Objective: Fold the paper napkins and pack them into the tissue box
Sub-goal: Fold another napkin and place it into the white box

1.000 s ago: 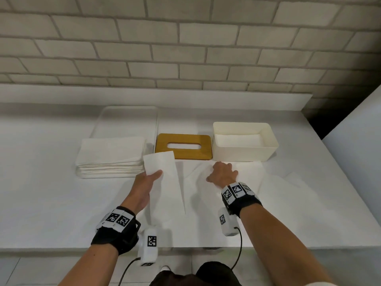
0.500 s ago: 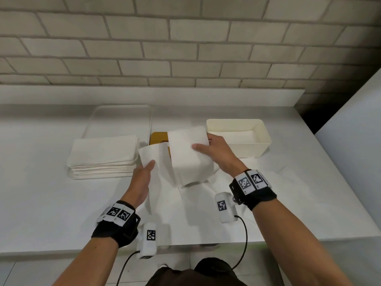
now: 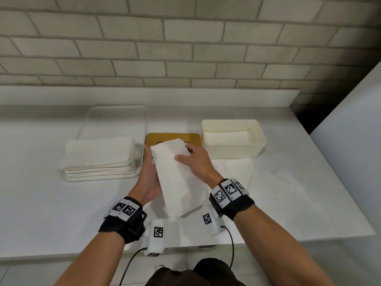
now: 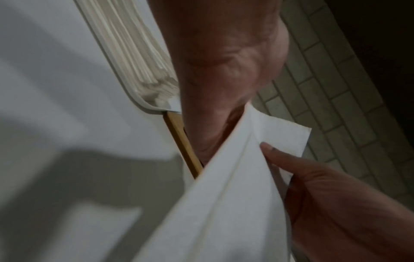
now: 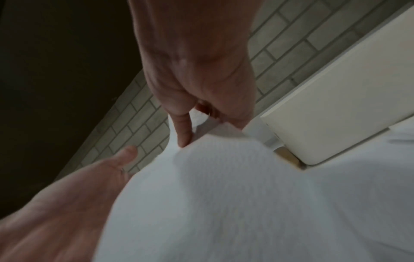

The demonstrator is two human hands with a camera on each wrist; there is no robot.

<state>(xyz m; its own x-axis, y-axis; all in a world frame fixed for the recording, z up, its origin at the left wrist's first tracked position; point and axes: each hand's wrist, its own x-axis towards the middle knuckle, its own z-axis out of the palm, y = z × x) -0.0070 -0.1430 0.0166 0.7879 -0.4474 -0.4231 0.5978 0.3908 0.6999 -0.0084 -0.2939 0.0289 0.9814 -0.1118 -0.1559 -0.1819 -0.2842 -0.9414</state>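
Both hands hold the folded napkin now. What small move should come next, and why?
Probably carry the folded napkin right and lower it into the open tissue box. Both the left hand and the right hand hold it above the counter, the fold looks finished, and the box stands lidless beside them.

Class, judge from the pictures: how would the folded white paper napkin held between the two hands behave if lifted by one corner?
The folded white paper napkin probably droops: it already bows between the left hand and right hand. It is likely very light, since fingertips alone carry it. Its layers may splay apart.
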